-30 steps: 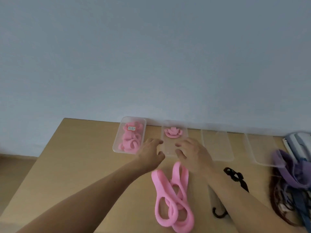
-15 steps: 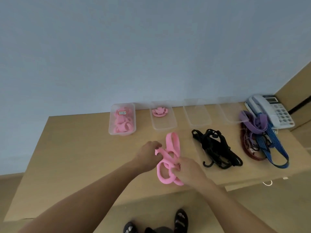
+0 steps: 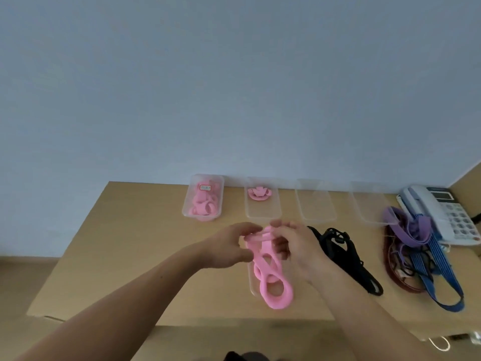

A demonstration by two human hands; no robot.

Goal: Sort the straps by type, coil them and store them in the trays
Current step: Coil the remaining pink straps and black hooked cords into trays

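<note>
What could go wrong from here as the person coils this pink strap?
1. Both the left hand and right hand pinch only the top of the pink strap; its loose loops hang low and could slip or tangle.
2. The black straps lie close beside the right forearm, so a sweep might snag them.
3. The leftmost tray looks crowded with pink coils; another may not fit.
</note>
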